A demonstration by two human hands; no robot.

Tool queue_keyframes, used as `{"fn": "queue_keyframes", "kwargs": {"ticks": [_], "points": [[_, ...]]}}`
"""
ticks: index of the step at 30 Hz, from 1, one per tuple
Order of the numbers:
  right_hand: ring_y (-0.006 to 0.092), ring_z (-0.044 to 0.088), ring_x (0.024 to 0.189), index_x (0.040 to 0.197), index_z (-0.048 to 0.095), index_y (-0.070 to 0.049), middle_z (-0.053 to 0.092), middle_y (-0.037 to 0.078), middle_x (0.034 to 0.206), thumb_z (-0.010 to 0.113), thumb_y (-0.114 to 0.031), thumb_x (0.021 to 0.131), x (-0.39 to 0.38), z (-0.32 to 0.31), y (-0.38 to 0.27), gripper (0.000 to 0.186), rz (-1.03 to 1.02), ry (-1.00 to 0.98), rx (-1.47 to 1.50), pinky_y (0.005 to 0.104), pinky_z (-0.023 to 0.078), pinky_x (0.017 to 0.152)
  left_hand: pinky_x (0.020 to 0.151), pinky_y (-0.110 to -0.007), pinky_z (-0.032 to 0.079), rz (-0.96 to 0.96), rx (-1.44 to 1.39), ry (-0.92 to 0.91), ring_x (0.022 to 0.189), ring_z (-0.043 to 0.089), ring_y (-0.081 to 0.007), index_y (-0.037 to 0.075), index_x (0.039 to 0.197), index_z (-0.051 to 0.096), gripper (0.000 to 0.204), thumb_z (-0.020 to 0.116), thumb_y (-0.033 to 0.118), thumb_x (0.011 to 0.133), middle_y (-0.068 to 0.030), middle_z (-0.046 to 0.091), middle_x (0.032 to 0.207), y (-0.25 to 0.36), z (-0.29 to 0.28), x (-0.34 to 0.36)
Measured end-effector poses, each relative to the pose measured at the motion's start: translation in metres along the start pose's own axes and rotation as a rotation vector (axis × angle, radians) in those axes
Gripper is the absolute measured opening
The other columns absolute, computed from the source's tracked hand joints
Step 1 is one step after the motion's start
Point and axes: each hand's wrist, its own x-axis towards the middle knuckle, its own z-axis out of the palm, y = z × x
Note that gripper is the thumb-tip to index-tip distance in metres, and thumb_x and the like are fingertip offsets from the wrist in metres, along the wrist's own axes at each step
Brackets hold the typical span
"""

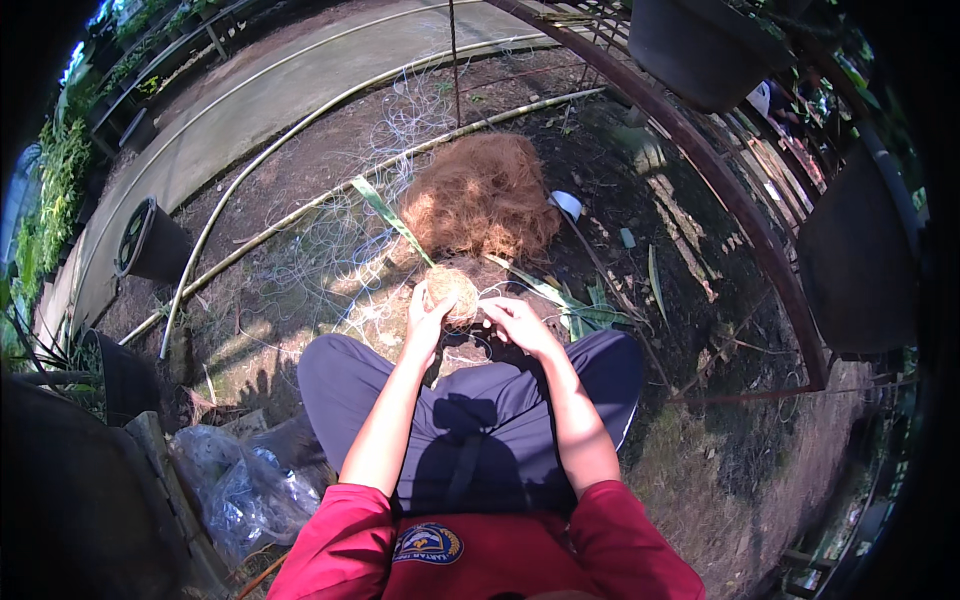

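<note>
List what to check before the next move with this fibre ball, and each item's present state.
1. Fibre ball held by the left hand: ok.
2. Right hand gripping a strand: cannot tell; its fingertips are by the ball's right side, too small to read.
3. Long leaf fixed in the ball: cannot tell; its lower end meets the ball's top.
4. Brown fibre pile within reach: ok, probably, being just beyond the ball.
5. Loose string untangled: not ok; it lies in loops.
</note>
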Motion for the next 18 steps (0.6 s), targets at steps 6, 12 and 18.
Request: {"fn": "queue_keyframes", "kwargs": {"ticks": [6, 12, 18], "points": [[0.0177, 0.059, 0.107, 0.136, 0.049, -0.004, 0.065, 0.012, 0.118, 0.049, -0.007, 0.094, 0.035, 0.025, 0.044, 0.042, -0.45, -0.012, 0.215, 0.0292, 0.046, 0.092, 0.096, -0.037, 0.051, 0.03, -0.229, -0.046, 0.115, 0.058, -0.023, 0.002, 0.138, 0.038, 0.056, 0.064, 0.007, 0.089, -0.0141, 0.055, 0.127, 0.014, 0.002, -0.001], [-0.0005, 0.038, 0.049, 0.097, 0.066, -0.004, 0.042, -0.007, 0.056, 0.052, -0.023, 0.101, 0.006, 0.022, -0.003, 0.024, -0.344, 0.121, 0.179, 0.0187, 0.034, 0.046, 0.093, -0.033, 0.05, 0.194, -0.027, 0.187, 0.111, 0.06, -0.0194, 0.001, 0.132, 0.043, 0.048, 0.065, 0.008, 0.09, -0.0121, 0.057, 0.124, 0.02, -0.005, 0.004], [0.028, 0.07, 0.094, 0.111, 0.065, -0.002, 0.071, 0.015, 0.1, 0.051, -0.012, 0.095, -0.009, 0.06, -0.005, 0.023, -0.652, 0.097, -0.397, 0.034, 0.053, 0.082, 0.091, -0.036, 0.051, 0.024, -0.125, 0.187, 0.108, 0.061, -0.0209, 0.003, 0.133, 0.044, 0.048, 0.065, 0.014, 0.092, -0.0124, 0.058, 0.123, 0.019, 0.0, 0.005]]}}
